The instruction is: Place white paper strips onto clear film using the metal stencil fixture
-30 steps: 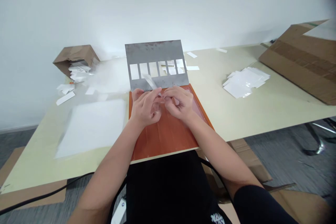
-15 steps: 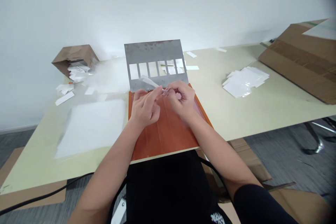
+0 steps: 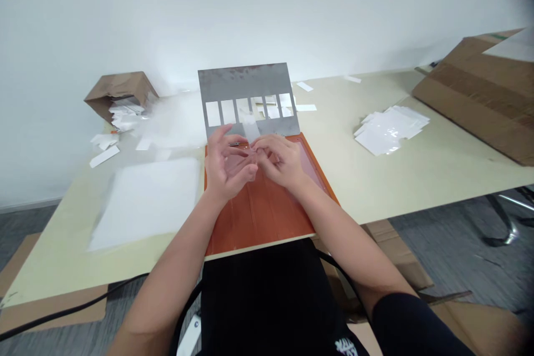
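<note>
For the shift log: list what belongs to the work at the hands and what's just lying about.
In use: left hand, right hand, clear film strip, orange board, slotted steel plate.

Lying about: stack of white sheets, large white sheet, tipped cardboard box, flattened cardboard.

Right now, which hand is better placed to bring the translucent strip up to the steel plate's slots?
Probably the left hand: it reaches up over the slotted steel plate beside the translucent strip, while the right hand sits lower, over the orange board.
</note>
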A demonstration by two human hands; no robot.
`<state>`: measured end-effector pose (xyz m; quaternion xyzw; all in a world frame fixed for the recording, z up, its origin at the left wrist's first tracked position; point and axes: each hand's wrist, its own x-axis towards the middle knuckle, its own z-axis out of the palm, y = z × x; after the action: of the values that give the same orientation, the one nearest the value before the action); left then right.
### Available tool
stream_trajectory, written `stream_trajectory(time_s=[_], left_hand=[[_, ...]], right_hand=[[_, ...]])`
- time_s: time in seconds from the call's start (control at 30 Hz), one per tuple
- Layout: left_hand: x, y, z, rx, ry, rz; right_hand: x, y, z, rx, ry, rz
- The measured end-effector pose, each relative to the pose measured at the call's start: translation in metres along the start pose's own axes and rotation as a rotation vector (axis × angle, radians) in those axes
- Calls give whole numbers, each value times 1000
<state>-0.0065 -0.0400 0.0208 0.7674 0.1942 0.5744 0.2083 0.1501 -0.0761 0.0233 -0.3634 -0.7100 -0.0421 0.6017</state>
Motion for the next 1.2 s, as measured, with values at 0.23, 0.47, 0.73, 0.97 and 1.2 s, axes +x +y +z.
stream_trajectory(time_s=[0.23, 0.47, 0.73, 0.97, 1.2], left_hand=[[2, -1, -4, 61, -12, -15], [1, -3, -7, 298, -33, 61], [1, -6, -6, 355, 21, 64], [0, -4, -5, 366, 39, 42], [0, -2, -4, 350, 53, 24]], right_hand=[[-3, 1, 5, 11, -84, -1], [-3, 3, 4, 15, -34, 92], [-2, 3, 2, 40, 13, 274], [0, 2, 4, 113, 37, 416], [1, -1, 5, 170, 29, 558]])
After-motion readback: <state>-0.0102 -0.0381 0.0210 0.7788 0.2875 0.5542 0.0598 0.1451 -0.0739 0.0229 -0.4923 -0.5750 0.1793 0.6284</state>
